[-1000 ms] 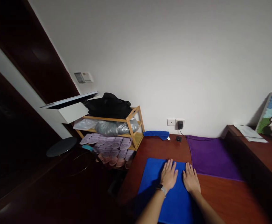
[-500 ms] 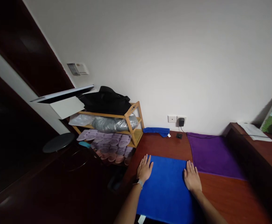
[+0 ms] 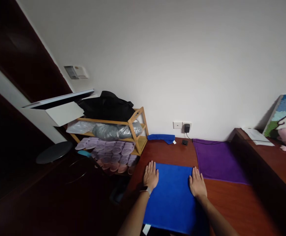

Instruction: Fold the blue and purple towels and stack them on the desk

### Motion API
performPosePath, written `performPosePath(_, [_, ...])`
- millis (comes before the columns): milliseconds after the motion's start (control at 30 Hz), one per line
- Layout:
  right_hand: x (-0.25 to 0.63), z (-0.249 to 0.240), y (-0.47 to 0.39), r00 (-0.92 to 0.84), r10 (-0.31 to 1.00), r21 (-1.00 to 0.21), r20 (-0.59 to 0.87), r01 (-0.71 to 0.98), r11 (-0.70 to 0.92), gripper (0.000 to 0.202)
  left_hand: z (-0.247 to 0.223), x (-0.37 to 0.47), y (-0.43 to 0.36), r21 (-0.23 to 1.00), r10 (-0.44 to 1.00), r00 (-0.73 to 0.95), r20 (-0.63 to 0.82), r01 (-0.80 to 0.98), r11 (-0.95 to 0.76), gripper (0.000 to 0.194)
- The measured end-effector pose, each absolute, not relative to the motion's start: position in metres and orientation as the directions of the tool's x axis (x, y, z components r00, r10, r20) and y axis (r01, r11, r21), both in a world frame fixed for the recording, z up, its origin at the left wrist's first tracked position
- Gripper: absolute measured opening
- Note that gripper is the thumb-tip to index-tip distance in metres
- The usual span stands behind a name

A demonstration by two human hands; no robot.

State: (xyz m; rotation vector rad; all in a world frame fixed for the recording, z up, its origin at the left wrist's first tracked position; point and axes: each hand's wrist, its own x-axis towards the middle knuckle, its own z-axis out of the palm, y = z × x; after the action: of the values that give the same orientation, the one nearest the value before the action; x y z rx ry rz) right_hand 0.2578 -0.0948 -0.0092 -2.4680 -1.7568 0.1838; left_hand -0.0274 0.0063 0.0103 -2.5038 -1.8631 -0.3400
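A blue cloth [image 3: 171, 196] lies spread flat on the reddish-brown desk [image 3: 233, 203], its near edge with a white tag at the desk's front. On its left edge my left hand [image 3: 151, 176] rests palm down, fingers stretched out, a watch on the wrist. Across from it, my right hand [image 3: 197, 183] lies flat on the right edge with its fingers extended. Neither hand grips anything. To the right, a purple cloth [image 3: 219, 160] is laid out beyond my right hand. A folded blue cloth [image 3: 160, 138] sits against the wall at the back.
A wooden rack [image 3: 141, 144] left of the desk holds a black bag [image 3: 108, 106], plastic-wrapped items and several slippers [image 3: 115, 147]. A plugged adapter [image 3: 187, 128] trails a black cable over the purple cloth. A raised ledge [image 3: 280, 160] at right bears papers and a picture.
The view has shifted slightly to the right, showing more of the picture. Both hands stay flat at the sides of the blue cloth; the fingers of my left hand are closer together.
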Motion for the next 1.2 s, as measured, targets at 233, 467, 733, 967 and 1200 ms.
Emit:
performPosePath(233, [0.261, -0.015, -0.093, 0.297, 0.955, -0.168, -0.021, 0.94, -0.296, 0.068, 0.009, 0.112, -0.049, 0.19, 0.761, 0.61, 0.222, 0.739, -0.647, 0.057])
performPosePath(467, [0.26, -0.017, -0.093, 0.299, 0.954, -0.161, 0.002, 0.942, -0.295, 0.068, -0.001, 0.082, -0.034, 0.189, 0.83, 0.541, 0.135, 0.808, -0.558, 0.057])
performPosePath(733, [0.261, -0.017, -0.093, 0.307, 0.952, -0.211, -0.007, 0.93, -0.302, 0.07, 0.006, -0.039, 0.015, 0.122, 0.941, 0.321, 0.11, 0.935, -0.333, 0.063])
performPosePath(967, [0.26, -0.015, -0.094, 0.32, 0.947, -0.181, -0.039, 0.929, -0.322, 0.071, -0.005, -0.038, 0.015, 0.119, 0.931, 0.322, 0.172, 0.931, -0.344, 0.064])
performPosePath(1200, [0.257, -0.007, -0.096, 0.323, 0.946, -0.134, -0.042, 0.936, -0.325, 0.069, 0.004, -0.041, 0.016, 0.128, 0.939, 0.305, 0.16, 0.937, -0.326, 0.063])
